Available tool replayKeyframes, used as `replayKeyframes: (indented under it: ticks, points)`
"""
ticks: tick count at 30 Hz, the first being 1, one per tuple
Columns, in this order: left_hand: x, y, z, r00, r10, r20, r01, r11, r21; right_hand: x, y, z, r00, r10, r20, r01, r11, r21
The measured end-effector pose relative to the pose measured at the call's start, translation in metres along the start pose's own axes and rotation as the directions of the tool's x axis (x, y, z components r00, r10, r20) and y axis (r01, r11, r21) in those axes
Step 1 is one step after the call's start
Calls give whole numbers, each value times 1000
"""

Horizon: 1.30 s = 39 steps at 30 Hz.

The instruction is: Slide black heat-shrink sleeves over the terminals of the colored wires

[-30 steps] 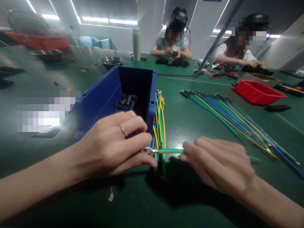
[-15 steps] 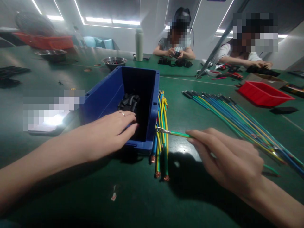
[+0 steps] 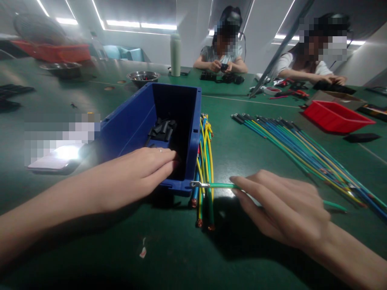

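My right hand [image 3: 281,201] pinches a green cable [image 3: 222,185], whose metal ring lug [image 3: 199,184] points left, close by the front corner of the blue bin [image 3: 121,121]. Inside that bin lies a small pile of short black sleeves [image 3: 163,129]. My left hand [image 3: 142,169] reaches over the bin's near side, fingers curled and pressed together low in it; whatever they hold is hidden. Along the bin's right side runs a bundle of yellow, green and blue cables [image 3: 211,161] with bare copper ends toward me.
To the right lies a spread of cables with black sleeved ends [image 3: 281,141], near a red tray [image 3: 338,117]. A bright-lit phone-like object [image 3: 51,159] is at left. Behind the bin stand a metal bowl [image 3: 142,76] and a pale bottle [image 3: 175,56]. Two people work across the table.
My left hand has shifted right and its fingers have drawn together in the bin. My right hand has brought the cable's lug lower and slightly left.
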<state>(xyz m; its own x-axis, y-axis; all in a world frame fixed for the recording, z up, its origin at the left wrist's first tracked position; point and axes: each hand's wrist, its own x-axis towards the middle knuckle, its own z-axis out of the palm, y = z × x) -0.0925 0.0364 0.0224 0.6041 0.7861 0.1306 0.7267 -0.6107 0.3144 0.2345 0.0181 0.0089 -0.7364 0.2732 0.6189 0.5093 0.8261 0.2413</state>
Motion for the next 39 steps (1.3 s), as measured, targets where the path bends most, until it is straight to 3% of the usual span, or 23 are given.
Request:
replayKeyframes:
  ticks: [8, 14, 20, 23, 33, 39]
  points:
    - [8, 5, -2, 999, -28, -15, 26, 995, -98, 0, -1, 0, 1000, -15, -3, 15, 1000, 3]
    - [8, 1, -5, 986, -79, 148, 109, 971, -211, 0, 0, 0, 1000, -23, -4, 23, 1000, 5]
    - [2, -6, -2, 997, -49, 61, 56, 992, -113, -2, 1, -2, 1000, -14, 8, 14, 1000, 6]
    - [3, -1, -4, 997, -13, 77, 25, 986, -164, -2, 1, -2, 1000, -25, 14, 25, 1000, -10]
    - [16, 15, -16, 985, -116, 126, 156, 911, -383, -1, 3, -1, 999, -17, -46, 14, 998, -64]
    - [14, 9, -15, 950, -156, 272, 245, 911, -332, -2, 4, 1, 998, -12, -55, 9, 998, -63]
